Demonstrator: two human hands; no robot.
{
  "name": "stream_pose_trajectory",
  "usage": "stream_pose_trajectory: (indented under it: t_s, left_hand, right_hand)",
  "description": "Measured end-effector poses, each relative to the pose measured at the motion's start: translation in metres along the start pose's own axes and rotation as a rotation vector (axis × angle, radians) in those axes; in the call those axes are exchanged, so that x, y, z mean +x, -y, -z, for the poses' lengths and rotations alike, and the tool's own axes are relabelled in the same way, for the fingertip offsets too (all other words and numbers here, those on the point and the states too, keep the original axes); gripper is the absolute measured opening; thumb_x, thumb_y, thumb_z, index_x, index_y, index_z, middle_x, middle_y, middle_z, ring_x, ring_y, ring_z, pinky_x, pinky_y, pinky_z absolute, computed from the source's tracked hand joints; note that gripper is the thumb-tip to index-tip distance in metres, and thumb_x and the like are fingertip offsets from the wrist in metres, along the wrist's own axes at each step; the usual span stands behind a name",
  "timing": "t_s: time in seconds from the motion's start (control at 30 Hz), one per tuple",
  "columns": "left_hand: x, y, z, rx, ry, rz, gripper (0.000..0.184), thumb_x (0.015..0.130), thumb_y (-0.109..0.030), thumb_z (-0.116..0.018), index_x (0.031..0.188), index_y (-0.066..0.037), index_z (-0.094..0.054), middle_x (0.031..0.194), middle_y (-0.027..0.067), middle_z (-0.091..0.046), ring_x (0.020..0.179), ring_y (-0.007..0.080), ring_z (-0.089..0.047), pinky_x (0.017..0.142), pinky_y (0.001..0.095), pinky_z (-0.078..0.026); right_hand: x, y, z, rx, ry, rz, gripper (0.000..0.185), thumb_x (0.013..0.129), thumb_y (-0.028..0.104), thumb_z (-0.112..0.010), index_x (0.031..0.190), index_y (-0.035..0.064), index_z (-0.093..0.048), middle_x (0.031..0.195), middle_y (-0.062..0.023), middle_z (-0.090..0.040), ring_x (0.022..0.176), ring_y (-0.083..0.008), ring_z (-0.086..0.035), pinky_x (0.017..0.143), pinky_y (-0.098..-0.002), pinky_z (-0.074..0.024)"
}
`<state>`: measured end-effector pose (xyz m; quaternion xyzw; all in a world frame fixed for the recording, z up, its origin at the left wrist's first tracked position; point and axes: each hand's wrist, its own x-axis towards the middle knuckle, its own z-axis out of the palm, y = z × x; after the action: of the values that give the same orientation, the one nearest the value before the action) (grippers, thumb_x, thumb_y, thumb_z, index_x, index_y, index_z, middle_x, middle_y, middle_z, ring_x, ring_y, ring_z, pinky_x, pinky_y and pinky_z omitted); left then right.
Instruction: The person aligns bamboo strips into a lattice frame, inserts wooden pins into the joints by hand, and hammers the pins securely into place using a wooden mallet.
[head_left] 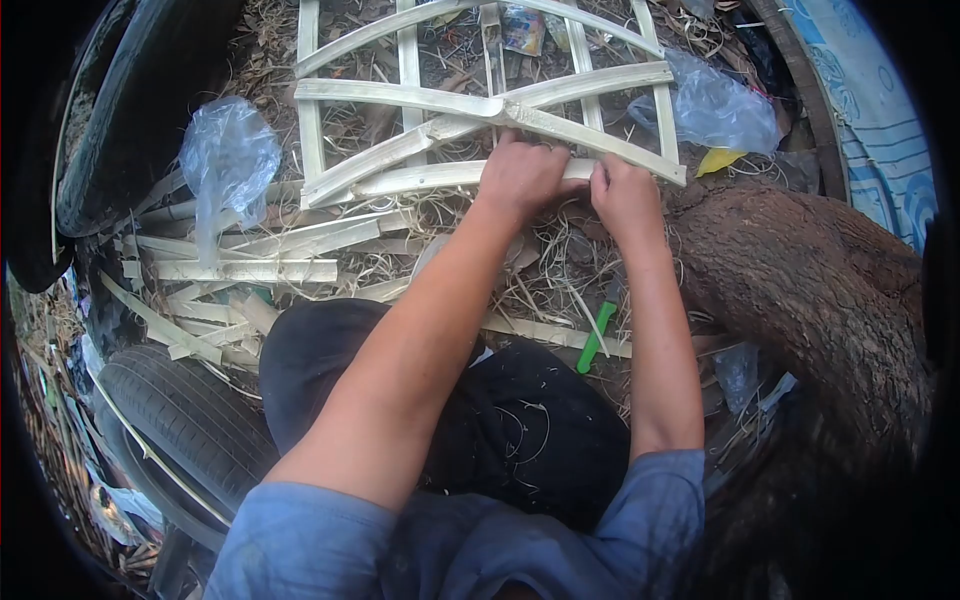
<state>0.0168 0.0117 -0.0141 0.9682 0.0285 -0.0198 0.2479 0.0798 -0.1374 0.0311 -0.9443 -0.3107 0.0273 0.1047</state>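
While L hand (524, 178) curls round slat (430, 179) | R hand (628, 197) pinches same | plastic bag (232, 145) nr frame (390, 95), contents unclear

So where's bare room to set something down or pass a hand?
Bare bark on the trunk, beside the right forearm, though rounded. A hand might pass through the slatted frame, between its two leftmost uprights. Crowded: ground left of the legs, with strips and tire; shavings around the green-handled knife.

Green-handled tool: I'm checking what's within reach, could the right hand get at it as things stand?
Likely yes: the green-handled tool lies near the right forearm, its handle uncovered, though the right hand is at a slat.
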Motion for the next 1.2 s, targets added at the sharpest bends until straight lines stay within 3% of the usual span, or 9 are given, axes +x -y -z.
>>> stream_pose_trajectory:
  t_s: [0.3, 0.47, 0.6, 0.7, 0.77, 0.8, 1.03, 1.1, 1.2]
  left_hand:
    - [-0.001, 0.002, -0.001, 0.030, -0.076, -0.067, 0.051, 0.085, -0.060, -0.055, 0.084, -0.010, -0.064, 0.072, 0.0135, -0.069, 0.069, 0.0325, -0.067, 0.086, 0.0457, -0.044]
    - [0.001, 0.000, 0.005, 0.062, -0.075, -0.080, 0.050, 0.087, -0.058, -0.054, 0.085, -0.009, -0.062, 0.069, 0.0139, -0.068, 0.068, 0.0326, -0.067, 0.080, 0.0457, -0.045]
    - [-0.001, 0.001, 0.003, 0.089, -0.063, -0.093, 0.050, 0.089, -0.058, -0.053, 0.087, -0.008, -0.059, 0.069, 0.0150, -0.068, 0.068, 0.0337, -0.067, 0.081, 0.0461, -0.045]
    - [0.000, -0.001, 0.007, 0.115, -0.037, -0.107, 0.050, 0.091, -0.056, -0.052, 0.089, -0.007, -0.059, 0.071, 0.0162, -0.068, 0.071, 0.0350, -0.067, 0.083, 0.0467, -0.045]
    - [-0.002, 0.000, 0.004, 0.015, -0.065, -0.085, 0.045, 0.091, -0.051, -0.055, 0.092, -0.006, -0.057, 0.068, 0.0168, -0.065, 0.074, 0.0398, -0.064, 0.089, 0.0513, -0.040]
    - [-0.001, -0.001, 0.007, 0.050, -0.003, -0.072, 0.045, 0.091, -0.050, -0.055, 0.098, -0.005, -0.057, 0.070, 0.0174, -0.066, 0.076, 0.0399, -0.064, 0.091, 0.0510, -0.039]
    - [-0.004, 0.003, 0.007, 0.060, -0.087, -0.167, 0.048, 0.085, -0.052, -0.063, 0.094, -0.005, -0.056, 0.074, 0.0172, -0.068, 0.073, 0.0368, -0.066, 0.082, 0.0490, -0.045]
    - [-0.004, 0.005, 0.008, 0.068, -0.042, -0.126, 0.052, 0.082, -0.053, -0.066, 0.096, -0.004, -0.056, 0.075, 0.0173, -0.068, 0.073, 0.0365, -0.067, 0.084, 0.0491, -0.045]
    - [-0.003, 0.004, 0.010, 0.085, -0.015, -0.125, 0.057, 0.078, -0.054, -0.070, 0.097, -0.002, -0.056, 0.073, 0.0173, -0.068, 0.073, 0.0346, -0.067, 0.086, 0.0479, -0.046]
  right_hand:
    - [-0.045, 0.002, 0.051, 0.145, 0.252, -0.334, 0.037, 0.085, 0.037, -0.069, 0.088, 0.0021, -0.059, 0.074, -0.0227, -0.065, 0.077, -0.0411, -0.066, 0.067, -0.0480, -0.0504]
    - [-0.190, -0.048, 0.105, 0.201, 0.284, -0.504, 0.027, 0.082, 0.022, -0.073, 0.085, 0.0019, -0.055, 0.055, -0.0102, -0.050, 0.051, -0.0255, -0.051, 0.052, -0.0365, -0.0423]
    - [-0.340, -0.109, 0.120, 0.124, 0.260, -0.891, 0.036, 0.075, 0.022, -0.080, 0.094, 0.0011, -0.057, 0.067, -0.0078, -0.054, 0.060, -0.0160, -0.053, 0.059, -0.0332, -0.0461]
    - [-0.426, -0.119, 0.105, 0.287, 0.228, -0.952, 0.046, 0.071, 0.027, -0.083, 0.100, 0.0004, -0.058, 0.078, -0.0139, -0.060, 0.070, -0.0230, -0.060, 0.067, -0.0356, -0.0497]
    - [-0.480, -0.135, 0.076, 0.036, 0.307, -0.755, 0.067, 0.065, 0.038, -0.086, 0.109, -0.0007, -0.054, 0.087, -0.0208, -0.065, 0.078, -0.0398, -0.064, 0.072, -0.0430, -0.0515]
    - [-0.471, -0.125, 0.083, 0.144, 0.350, -0.973, 0.074, 0.062, 0.041, -0.087, 0.113, -0.0008, -0.055, 0.096, -0.0254, -0.066, 0.092, -0.0477, -0.062, 0.079, -0.0477, -0.0499]
    - [-0.471, -0.086, 0.126, 0.446, 0.103, -1.052, 0.060, 0.064, 0.028, -0.085, 0.110, 0.0017, -0.057, 0.095, -0.0269, -0.065, 0.093, -0.0463, -0.062, 0.079, -0.0463, -0.0498]
    - [-0.464, -0.076, 0.156, 0.000, 0.243, -1.028, 0.054, 0.066, 0.020, -0.081, 0.109, -0.0004, -0.056, 0.094, -0.0258, -0.066, 0.092, -0.0450, -0.064, 0.079, -0.0449, -0.0505]
    - [-0.457, -0.065, 0.202, -0.045, 0.147, -0.787, 0.053, 0.065, 0.017, -0.079, 0.110, -0.0009, -0.056, 0.093, -0.0238, -0.066, 0.092, -0.0442, -0.065, 0.080, -0.0440, -0.0508]
